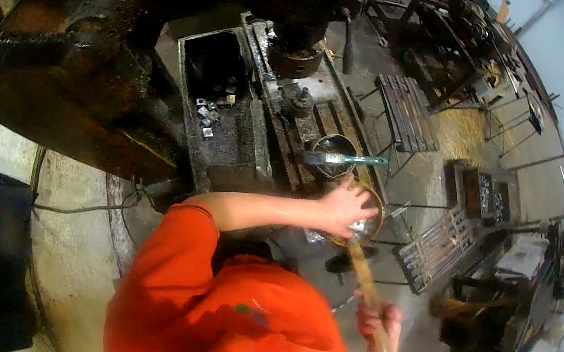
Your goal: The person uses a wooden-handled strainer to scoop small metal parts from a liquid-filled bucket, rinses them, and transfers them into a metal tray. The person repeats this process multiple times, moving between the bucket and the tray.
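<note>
The right hand grips the wooden handle, probably to steady the round pan; the left hand overlaps it, grip unclear.

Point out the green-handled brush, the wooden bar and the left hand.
Green-handled brush (346,160): head view, near the middle of its length.
Wooden bar (365,278): head view, on its bare upper stretch.
Left hand (345,211): head view, on the back of the hand.
</note>
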`<state>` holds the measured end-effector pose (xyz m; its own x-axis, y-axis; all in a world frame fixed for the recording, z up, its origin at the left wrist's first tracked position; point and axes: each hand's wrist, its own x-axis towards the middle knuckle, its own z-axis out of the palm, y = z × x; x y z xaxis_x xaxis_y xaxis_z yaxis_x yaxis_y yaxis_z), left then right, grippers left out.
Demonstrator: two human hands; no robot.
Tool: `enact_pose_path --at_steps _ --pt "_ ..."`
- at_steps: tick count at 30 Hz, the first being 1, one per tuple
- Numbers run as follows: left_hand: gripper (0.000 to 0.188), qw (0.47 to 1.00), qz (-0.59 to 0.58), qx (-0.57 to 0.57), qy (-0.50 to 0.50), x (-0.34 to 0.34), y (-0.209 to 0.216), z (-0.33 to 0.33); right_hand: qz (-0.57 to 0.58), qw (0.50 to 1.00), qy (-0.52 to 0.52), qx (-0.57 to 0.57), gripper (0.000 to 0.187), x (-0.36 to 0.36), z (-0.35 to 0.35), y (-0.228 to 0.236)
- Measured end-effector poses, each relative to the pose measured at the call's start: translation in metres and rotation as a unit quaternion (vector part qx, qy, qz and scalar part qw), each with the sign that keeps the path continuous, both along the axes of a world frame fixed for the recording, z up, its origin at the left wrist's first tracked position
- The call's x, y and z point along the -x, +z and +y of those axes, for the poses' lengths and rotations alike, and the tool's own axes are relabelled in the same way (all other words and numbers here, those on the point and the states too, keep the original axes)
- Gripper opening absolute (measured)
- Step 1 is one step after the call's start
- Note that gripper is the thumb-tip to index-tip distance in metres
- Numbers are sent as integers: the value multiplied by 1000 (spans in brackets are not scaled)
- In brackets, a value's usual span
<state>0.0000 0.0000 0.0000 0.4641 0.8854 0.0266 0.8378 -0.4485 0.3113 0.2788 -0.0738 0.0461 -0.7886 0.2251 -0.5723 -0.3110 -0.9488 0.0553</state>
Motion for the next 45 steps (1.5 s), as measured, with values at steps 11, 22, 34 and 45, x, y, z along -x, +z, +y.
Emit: enact_pose_path --at_steps 11,22,34,45 --pt "66 987 -104 -119 37 2 7 -14 -354 915 121 -149 45 11 -4 76" --pt "26 791 -515 327 35 7 2 -113 -161 987 -16 1 43 26 -61 66" --pt "42 440 -631 638 38 -43 -15 -91 -31 976 -212 -39 46 60 -122 56" --pt "27 598 -558 575 -4 -195 7 -122 48 953 -248 -169 48 -63 -190 59"
